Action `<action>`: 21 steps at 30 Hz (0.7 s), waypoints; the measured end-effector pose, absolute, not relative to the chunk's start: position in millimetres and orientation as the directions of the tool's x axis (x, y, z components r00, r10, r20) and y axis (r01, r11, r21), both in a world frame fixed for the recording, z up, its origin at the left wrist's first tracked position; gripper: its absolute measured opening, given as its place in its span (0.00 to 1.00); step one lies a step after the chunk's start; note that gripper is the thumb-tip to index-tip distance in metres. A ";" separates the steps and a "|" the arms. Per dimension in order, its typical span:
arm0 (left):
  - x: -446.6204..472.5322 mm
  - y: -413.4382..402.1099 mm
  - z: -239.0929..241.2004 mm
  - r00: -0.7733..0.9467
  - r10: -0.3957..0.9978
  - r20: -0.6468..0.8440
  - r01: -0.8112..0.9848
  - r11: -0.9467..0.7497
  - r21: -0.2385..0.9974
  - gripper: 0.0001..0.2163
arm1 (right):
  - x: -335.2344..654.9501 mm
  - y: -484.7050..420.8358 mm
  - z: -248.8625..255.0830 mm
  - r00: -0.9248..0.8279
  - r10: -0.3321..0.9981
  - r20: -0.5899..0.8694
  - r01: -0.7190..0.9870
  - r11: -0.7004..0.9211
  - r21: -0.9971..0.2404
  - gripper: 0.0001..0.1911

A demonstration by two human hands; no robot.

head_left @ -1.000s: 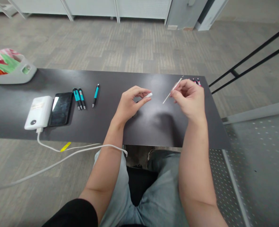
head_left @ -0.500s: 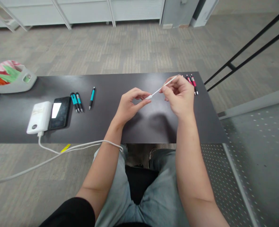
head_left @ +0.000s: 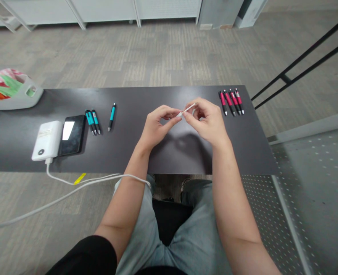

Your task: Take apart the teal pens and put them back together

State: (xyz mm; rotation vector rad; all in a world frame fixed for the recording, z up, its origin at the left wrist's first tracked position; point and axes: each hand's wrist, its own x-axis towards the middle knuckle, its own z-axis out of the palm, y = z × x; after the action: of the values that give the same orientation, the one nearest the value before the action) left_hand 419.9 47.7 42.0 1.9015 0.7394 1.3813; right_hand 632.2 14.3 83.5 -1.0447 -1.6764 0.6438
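White and thin, the rod [head_left: 189, 109] is pinched between the thumb and fingers of the right hand [head_left: 206, 121], above the middle of the dark tabletop [head_left: 123, 154]. It slants from 2 o'clock down to 8 o'clock. Its lower end meets a small white piece [head_left: 180, 114] gripped at the fingertips of the left hand [head_left: 157, 123]; whether the two parts are joined cannot be told. Both hands are closed on their parts and almost touch.

At 2 o'clock from the hands, four red pens [head_left: 231, 101] lie side by side near the far right corner. At 9 o'clock lies one teal pen [head_left: 111, 117], then teal pens in a tight group [head_left: 92, 122], a phone [head_left: 71, 134] and a white power bank [head_left: 46, 140] with its cable [head_left: 86, 182] hanging off the near edge. A grey basket [head_left: 20, 100] sits at the far left end.
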 end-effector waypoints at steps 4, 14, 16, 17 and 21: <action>417.5 48.5 43.5 0.300 0.748 0.592 0.088 -0.639 0.764 0.14 | 632.2 14.6 83.6 -0.120 0.871 0.477 0.329 0.488 -0.808 0.09; 415.5 47.9 46.9 0.337 0.760 0.556 0.068 -0.608 0.791 0.17 | 636.8 12.1 80.8 -0.132 0.888 0.440 0.294 0.459 -0.838 0.10; 415.3 47.6 47.8 0.341 0.772 0.537 0.073 -0.592 0.803 0.18 | 637.0 12.1 82.1 -0.141 0.893 0.428 0.310 0.450 -0.837 0.10; 415.1 47.6 48.1 0.340 0.781 0.524 0.080 -0.579 0.811 0.19 | 637.1 12.3 82.5 -0.146 0.900 0.410 0.319 0.435 -0.842 0.11; 414.5 47.5 49.4 0.324 0.832 0.450 0.119 -0.508 0.853 0.20 | 638.5 13.6 81.9 -0.163 0.906 0.391 0.317 0.424 -0.849 0.11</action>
State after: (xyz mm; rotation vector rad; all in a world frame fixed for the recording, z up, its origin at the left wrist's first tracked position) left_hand 414.5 47.5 49.4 1.8554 0.8427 1.2295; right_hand 638.5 13.6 81.9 -1.0722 -1.7036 0.7569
